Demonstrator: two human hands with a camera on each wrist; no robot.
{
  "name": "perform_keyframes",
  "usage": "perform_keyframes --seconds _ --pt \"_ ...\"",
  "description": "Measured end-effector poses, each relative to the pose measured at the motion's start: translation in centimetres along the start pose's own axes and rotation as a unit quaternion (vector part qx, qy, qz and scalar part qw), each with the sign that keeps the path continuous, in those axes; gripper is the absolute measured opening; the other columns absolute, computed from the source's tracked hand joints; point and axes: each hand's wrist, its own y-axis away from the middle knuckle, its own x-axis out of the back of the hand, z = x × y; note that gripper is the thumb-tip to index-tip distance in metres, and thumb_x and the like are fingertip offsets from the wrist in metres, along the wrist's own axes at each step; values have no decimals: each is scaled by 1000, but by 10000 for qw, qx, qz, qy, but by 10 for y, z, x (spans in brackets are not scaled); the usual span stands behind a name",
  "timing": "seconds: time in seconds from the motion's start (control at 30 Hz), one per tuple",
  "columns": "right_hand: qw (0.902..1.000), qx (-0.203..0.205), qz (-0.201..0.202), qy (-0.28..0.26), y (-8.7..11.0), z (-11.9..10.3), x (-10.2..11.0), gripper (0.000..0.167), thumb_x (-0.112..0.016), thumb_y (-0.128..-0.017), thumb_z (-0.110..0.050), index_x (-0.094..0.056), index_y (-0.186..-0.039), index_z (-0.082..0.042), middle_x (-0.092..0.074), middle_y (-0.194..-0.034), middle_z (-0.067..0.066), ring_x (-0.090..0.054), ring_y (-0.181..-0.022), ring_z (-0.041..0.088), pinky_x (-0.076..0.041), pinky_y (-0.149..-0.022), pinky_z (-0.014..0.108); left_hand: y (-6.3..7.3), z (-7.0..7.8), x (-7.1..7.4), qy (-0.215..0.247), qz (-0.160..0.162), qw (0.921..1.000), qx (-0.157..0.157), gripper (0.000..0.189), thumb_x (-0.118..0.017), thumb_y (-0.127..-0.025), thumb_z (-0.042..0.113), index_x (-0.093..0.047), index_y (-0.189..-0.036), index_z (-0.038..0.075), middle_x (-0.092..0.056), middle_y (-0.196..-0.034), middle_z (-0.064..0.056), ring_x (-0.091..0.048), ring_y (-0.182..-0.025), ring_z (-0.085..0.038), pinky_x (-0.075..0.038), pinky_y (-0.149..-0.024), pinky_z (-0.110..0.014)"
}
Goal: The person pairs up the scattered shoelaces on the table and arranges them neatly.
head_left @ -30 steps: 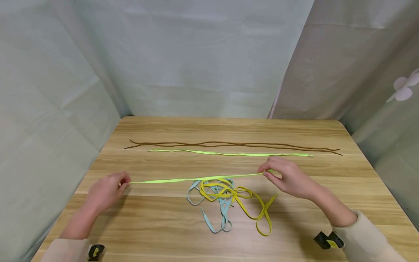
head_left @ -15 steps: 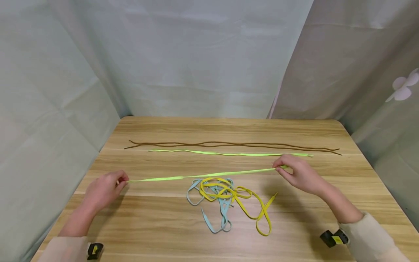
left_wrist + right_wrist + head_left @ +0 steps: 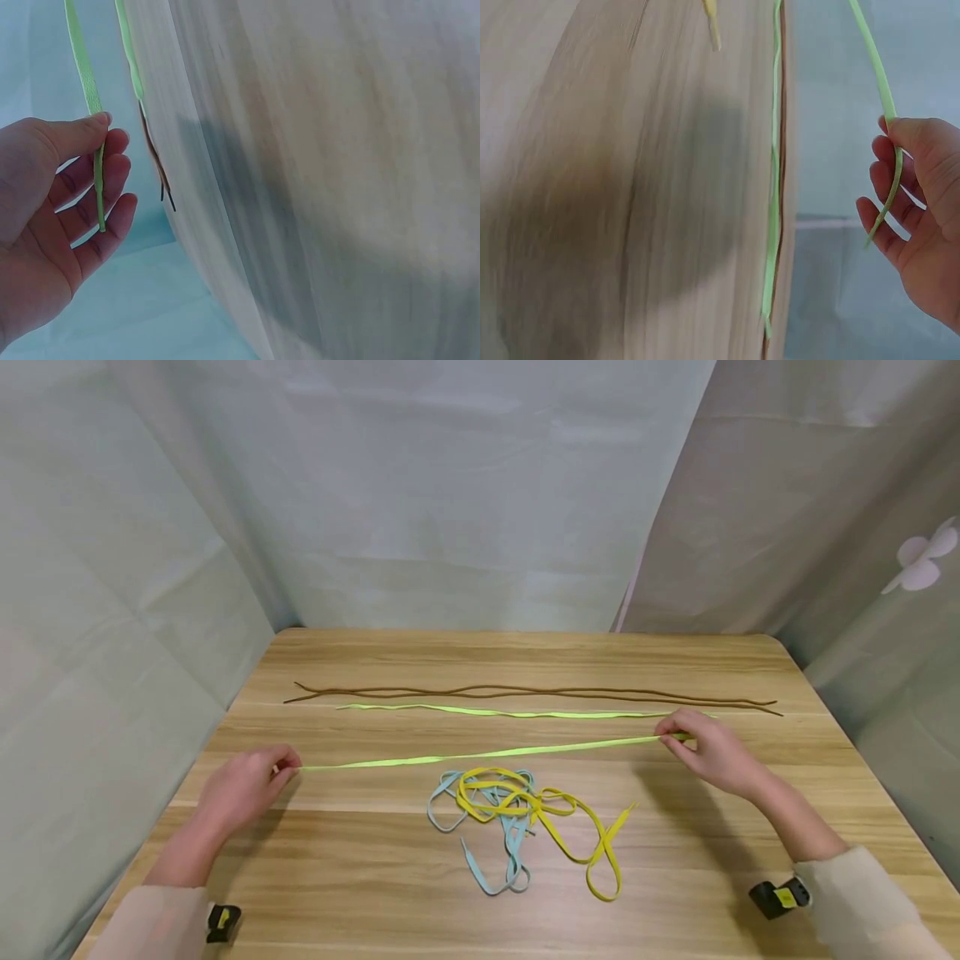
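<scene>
A flat neon-green shoelace [image 3: 480, 754] is stretched in a nearly straight line between both hands, above the table. My left hand [image 3: 246, 783] pinches its left end between thumb and forefinger; in the left wrist view the short tip of the shoelace [image 3: 100, 191] hangs down across the fingers. My right hand [image 3: 708, 750] pinches it near the other end, and a loose tail [image 3: 892, 187] curves over the fingers in the right wrist view. Just beyond lies a second neon-green shoelace [image 3: 495, 712], laid out lengthwise, its right end partly covered by the right hand in the head view.
Two thin brown laces [image 3: 540, 691] run side by side along the back of the wooden table [image 3: 360, 893]. Nearer the front, a yellow shoelace [image 3: 577, 852] lies loosely tangled over a light-blue shoelace [image 3: 487, 887]. Pale cloth [image 3: 450, 502] hangs behind the table.
My right hand has moved right and away from me, drawing the green shoelace out longer between the hands. The left hand has barely shifted. The other laces lie as before.
</scene>
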Motion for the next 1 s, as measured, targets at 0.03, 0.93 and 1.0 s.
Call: perform_keyframes --seconds 0.03,0.93,1.0 --pt "10000 -16 30 34 1 3 0 21 -69 -74 8 -63 -87 -8 -62 -84 -2 -57 -75 8 -49 -60 30 -1 0 0 15 6 10000 -27 5 -65 -84 12 -63 -85 7 -64 -73 -1 -48 -54 -8 -37 -47 -26" --pt "9933 -975 170 602 24 57 0 12 -67 -77 4 -65 -83 -6 -58 -79 2 -53 -69 11 -47 -59 29 -35 -8 -14 -31 -97 9999 132 6 -63 -85 13 -67 -88 9 -68 -84 -9 -60 -66 -21 -45 -54 -37" --pt "9927 -1056 126 571 26 61 0 11 -67 -77 4 -65 -82 -6 -57 -78 2 -51 -68 10 -46 -59 28 -37 -9 -16 -20 -90 9999 142 6 -63 -86 13 -67 -88 9 -68 -84 -9 -60 -66 -20 -44 -53 -37"
